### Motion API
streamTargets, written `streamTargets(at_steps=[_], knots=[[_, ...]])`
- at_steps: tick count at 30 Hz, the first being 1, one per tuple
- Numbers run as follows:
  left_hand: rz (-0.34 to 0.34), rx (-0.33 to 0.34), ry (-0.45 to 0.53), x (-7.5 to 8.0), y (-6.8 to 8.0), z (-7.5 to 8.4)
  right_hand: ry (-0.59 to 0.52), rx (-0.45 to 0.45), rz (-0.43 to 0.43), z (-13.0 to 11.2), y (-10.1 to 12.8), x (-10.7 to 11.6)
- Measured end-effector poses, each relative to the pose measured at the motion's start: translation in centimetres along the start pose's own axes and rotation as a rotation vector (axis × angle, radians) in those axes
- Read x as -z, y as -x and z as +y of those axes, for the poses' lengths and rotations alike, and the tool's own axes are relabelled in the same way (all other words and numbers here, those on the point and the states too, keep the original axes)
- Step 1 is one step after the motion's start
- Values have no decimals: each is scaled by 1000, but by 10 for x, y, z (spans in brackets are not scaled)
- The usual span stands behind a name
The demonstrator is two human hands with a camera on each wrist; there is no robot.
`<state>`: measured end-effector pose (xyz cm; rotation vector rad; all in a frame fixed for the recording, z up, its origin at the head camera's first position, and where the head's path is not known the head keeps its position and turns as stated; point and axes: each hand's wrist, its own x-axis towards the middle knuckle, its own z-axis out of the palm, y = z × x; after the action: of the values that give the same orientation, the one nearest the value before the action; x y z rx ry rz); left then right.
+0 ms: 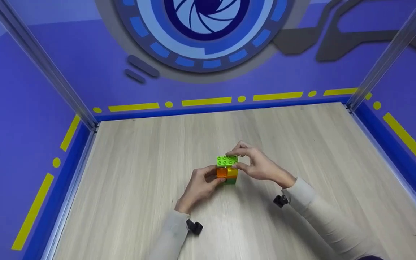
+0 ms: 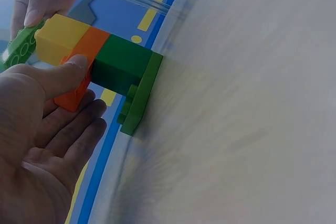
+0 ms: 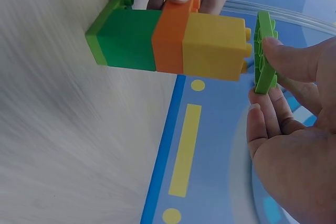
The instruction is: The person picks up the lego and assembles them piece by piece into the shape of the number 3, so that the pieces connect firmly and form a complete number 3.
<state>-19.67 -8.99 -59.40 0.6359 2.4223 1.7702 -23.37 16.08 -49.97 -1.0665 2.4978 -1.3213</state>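
Note:
A small stack of building blocks stands on the table. Its base is a thin green plate, with a dark green brick, an orange brick and a yellow brick above. My left hand grips the orange brick from the left, thumb on its near side. My right hand pinches a light green studded plate between thumb and fingers. In the right wrist view, a narrow gap separates this plate from the yellow brick's studs.
The wood-grain table extends around the stack. Blue-purple panels with yellow markings enclose it at the back and sides, joined by metal corner posts.

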Motion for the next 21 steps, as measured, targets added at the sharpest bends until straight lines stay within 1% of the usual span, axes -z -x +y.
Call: streamTargets(at_steps=[10, 21], knots=[[-4, -7, 18, 0, 1, 0, 1, -11, -8, 2, 6, -4], [4, 16, 34, -1, 1, 1, -9, -8, -15, 3, 7, -7]])
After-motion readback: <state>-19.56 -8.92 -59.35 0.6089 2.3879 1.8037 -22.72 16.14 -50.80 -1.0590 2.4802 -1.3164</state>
